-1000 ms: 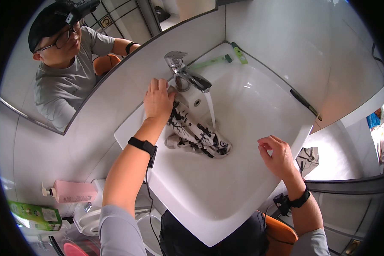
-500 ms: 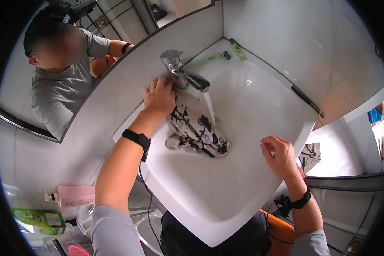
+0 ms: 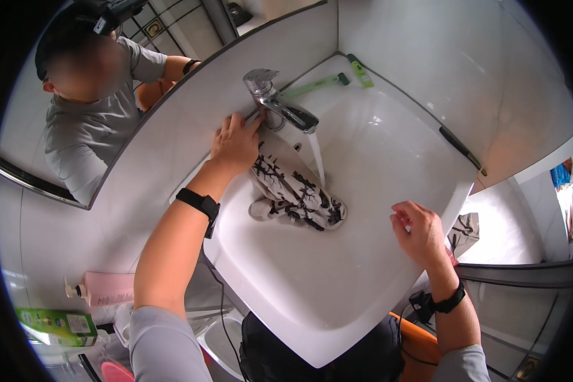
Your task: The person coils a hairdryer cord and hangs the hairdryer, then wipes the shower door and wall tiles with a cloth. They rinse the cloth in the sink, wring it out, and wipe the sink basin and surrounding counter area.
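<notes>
A wet white cloth with a black branch-like pattern (image 3: 293, 184) lies bunched in the white sink (image 3: 286, 286). Water runs from the chrome faucet (image 3: 290, 114) and falls beside the cloth's right edge. At the sink's back rim, my left hand (image 3: 234, 145) reaches to the foot of the faucet with its fingers stretched and apart, its palm next to the cloth's upper end. Whether the fingertips touch the faucet is hard to make out. Over the right side of the basin hovers my right hand (image 3: 419, 232), fingers loosely curled, a gap before the thumb, nothing held.
A green razor-like handle (image 3: 317, 84) and a green tube (image 3: 361, 71) lie on the back ledge. A dark slim stick (image 3: 463, 151) rests along the right rim. Low at left are a pink pump bottle (image 3: 108, 288) and a green pouch (image 3: 57, 328). A mirror (image 3: 118, 137) borders the left.
My left hand has shifted slightly left, off the cloth's upper end, and its fingers have spread more. The view has tilted a little. Water keeps running; my right hand stays almost still.
</notes>
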The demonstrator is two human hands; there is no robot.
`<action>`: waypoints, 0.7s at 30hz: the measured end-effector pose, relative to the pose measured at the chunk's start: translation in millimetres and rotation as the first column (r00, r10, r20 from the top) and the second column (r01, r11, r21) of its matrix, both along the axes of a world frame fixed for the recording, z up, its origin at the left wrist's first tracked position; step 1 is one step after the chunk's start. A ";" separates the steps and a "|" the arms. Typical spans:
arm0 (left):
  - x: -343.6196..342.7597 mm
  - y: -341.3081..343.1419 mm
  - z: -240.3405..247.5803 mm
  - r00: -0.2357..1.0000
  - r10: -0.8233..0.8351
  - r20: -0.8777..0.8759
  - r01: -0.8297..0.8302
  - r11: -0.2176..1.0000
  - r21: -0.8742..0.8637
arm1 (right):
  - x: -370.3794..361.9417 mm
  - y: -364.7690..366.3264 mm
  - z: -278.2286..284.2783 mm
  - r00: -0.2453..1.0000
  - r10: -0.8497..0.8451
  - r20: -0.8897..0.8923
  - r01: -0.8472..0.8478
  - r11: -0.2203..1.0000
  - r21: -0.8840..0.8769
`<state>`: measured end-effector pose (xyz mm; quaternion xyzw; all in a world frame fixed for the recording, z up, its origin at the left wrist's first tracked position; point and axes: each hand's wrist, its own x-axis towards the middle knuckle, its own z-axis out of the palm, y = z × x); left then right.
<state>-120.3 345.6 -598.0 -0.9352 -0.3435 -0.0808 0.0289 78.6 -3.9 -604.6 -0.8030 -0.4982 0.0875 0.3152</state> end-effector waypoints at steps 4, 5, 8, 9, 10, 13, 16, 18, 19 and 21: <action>-13.0 -8.6 -1.6 1.000 -0.011 -0.007 0.010 0.996 -0.092 | 1.7 -4.7 -3.2 1.000 -0.021 0.011 0.021 1.000 -0.006; -17.6 -15.1 -1.7 0.997 -0.041 -0.065 0.035 0.994 -0.102 | 3.4 -5.8 -3.1 1.000 -0.025 0.014 0.025 1.000 -0.009; -16.3 -16.9 5.7 0.989 -0.077 -0.123 0.073 0.996 -0.043 | 1.8 -3.9 -1.1 1.000 -0.021 0.012 0.021 1.000 -0.005; -15.6 -16.0 7.5 0.989 -0.080 -0.121 0.083 0.996 0.022 | 1.1 -4.0 -0.6 1.000 -0.020 0.003 0.020 1.000 -0.016; -12.7 -9.8 7.7 0.990 -0.076 -0.121 0.079 0.997 0.022 | 0.6 -3.9 -0.5 1.000 -0.019 -0.005 0.019 0.999 -0.027; -1.7 15.6 6.3 0.993 -0.094 -0.066 0.099 0.993 0.065 | -2.5 1.4 1.3 1.000 -0.015 -0.001 0.015 0.999 -0.028; 3.9 17.6 2.1 0.986 -0.101 -0.131 0.116 0.987 0.109 | -1.7 0.5 0.6 0.999 -0.037 -0.001 0.036 0.999 -0.038; 2.5 4.6 -1.1 0.996 0.032 -0.083 -0.032 0.999 0.001 | 0.3 -2.2 -1.7 0.999 -0.038 0.001 0.038 0.998 -0.045; 0.8 -5.4 -1.0 0.996 0.024 -0.081 -0.025 1.000 -0.002 | 2.5 -4.2 -3.6 0.999 -0.046 0.002 0.046 0.997 -0.057; -8.8 -26.4 3.1 0.992 -0.006 -0.128 -0.005 0.996 -0.085 | 1.5 -1.9 -1.8 0.999 -0.043 0.016 0.044 0.996 -0.072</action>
